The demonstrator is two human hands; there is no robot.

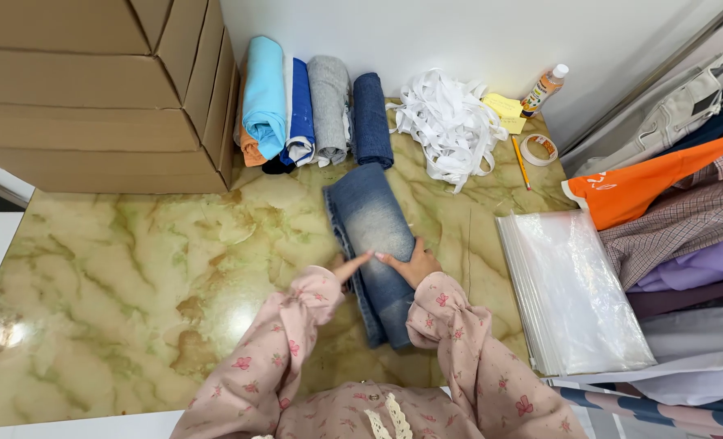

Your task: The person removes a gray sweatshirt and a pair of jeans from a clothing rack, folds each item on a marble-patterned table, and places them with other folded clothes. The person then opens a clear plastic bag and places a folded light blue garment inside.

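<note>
A folded pair of faded blue jeans [367, 219] lies lengthwise on the green marble table [134, 268]. My left hand [350, 266] touches its left edge with fingers stretched out. My right hand [411, 263] lies flat on the jeans' right side, pressing the fabric. Both arms wear pink floral sleeves. Neither hand grips anything.
Rolled garments [313, 106] in light blue, blue-white, grey and navy line the back wall beside stacked cardboard boxes [101, 89]. White ribbon pile [447, 122], yellow notes, a bottle [544, 88], tape roll [540, 148] and pencil sit behind. Clear plastic bags [573, 293] and a clothes pile [679, 211] lie right.
</note>
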